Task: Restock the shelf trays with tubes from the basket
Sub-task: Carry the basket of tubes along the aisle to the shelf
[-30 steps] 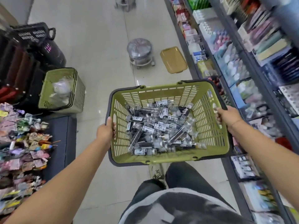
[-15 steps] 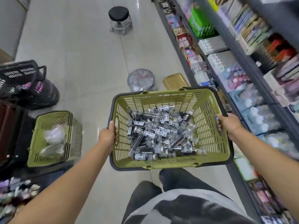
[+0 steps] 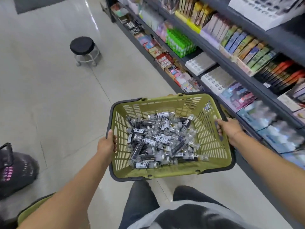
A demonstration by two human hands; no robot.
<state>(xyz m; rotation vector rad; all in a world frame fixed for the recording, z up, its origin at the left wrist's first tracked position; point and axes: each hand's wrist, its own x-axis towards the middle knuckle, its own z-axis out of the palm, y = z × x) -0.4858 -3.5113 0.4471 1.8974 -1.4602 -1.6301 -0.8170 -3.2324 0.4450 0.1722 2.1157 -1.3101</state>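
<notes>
Along the right runs a shelf (image 3: 216, 52) of boxed goods; beside it, over the floor, a green basket (image 3: 165, 100) is held by both sides. The left hand (image 3: 106, 144) grips the left rim, fingers curled over it. The right hand (image 3: 228, 129) grips the right wall, fingers curled at its slot. Tubes (image 3: 158, 139) lie heaped inside the basket, clear and labelled.

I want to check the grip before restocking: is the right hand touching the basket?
Touching. The head view shows the right hand with its fingers curled over the right rim of the basket.
</notes>
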